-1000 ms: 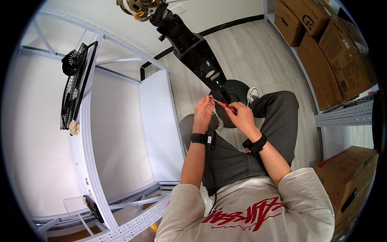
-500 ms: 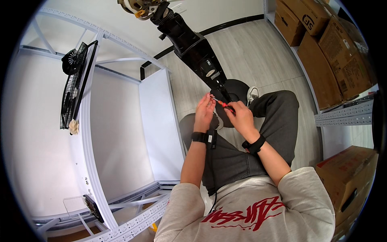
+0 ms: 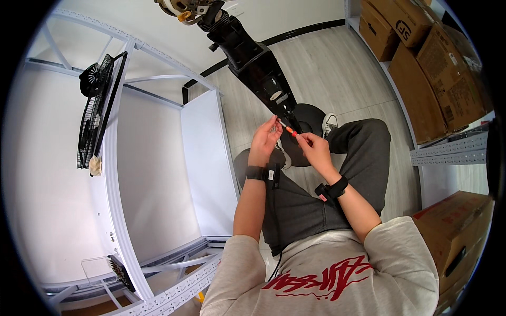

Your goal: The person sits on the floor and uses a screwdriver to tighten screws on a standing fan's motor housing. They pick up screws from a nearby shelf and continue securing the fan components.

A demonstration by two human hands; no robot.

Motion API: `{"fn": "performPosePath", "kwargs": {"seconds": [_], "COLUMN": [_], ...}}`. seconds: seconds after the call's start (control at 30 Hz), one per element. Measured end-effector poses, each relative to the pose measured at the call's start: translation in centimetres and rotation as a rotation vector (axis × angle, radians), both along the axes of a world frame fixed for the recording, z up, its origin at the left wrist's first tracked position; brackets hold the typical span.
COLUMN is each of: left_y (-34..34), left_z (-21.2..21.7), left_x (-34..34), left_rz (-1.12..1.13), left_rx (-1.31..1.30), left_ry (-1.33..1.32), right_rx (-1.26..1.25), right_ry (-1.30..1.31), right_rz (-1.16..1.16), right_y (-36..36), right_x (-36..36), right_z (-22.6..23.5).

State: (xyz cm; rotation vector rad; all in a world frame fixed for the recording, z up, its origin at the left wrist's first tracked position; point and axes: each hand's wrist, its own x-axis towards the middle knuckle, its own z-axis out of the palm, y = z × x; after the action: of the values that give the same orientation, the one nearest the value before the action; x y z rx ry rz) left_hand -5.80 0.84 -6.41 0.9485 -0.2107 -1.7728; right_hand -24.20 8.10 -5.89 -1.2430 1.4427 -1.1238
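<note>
A screwdriver (image 3: 290,130) with a red and orange handle slants between my hands. The fingers of my right hand (image 3: 314,149) are closed on the lower end of its handle. Its tip points up and left to the fingertips of my left hand (image 3: 265,138), which are pinched together at the tip; what they hold, if anything, is too small to make out. Just beyond both hands, a black fan-like stand (image 3: 261,66) leans away to the upper left. Its narrow lower end meets a round black base (image 3: 311,118) on the floor between my feet.
A bare metal motor part (image 3: 182,9) tops the stand. On the left is a white metal shelf rack (image 3: 113,210) with a black fan grille (image 3: 96,116) on it. Cardboard boxes (image 3: 421,92) fill shelving on the right; another box (image 3: 453,231) stands nearer.
More of the screwdriver's handle shows now, with my right fingers nearer its end. My left hand has shifted slightly up and left along with the tip.
</note>
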Motion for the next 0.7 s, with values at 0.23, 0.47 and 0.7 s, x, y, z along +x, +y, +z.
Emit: {"fn": "performPosePath", "kwargs": {"seconds": [0.23,0.47,0.7], "left_y": [-0.4,-1.1,-1.7], "left_z": [0.7,1.1,1.1], "left_x": [-0.2,-0.2,-0.2], "left_rz": [0.003,0.014,-0.029], "left_rx": [-0.044,-0.078,-0.074], "left_ry": [0.041,0.051,0.043], "right_rx": [0.019,0.004,-0.034], "right_ry": [-0.086,-0.043,0.008], "right_rz": [-0.056,-0.056,-0.056], "right_y": [-0.4,-1.0,-1.2], "right_x": [1.2,1.9,3.1], "right_z": [0.2,1.0,1.3]}}
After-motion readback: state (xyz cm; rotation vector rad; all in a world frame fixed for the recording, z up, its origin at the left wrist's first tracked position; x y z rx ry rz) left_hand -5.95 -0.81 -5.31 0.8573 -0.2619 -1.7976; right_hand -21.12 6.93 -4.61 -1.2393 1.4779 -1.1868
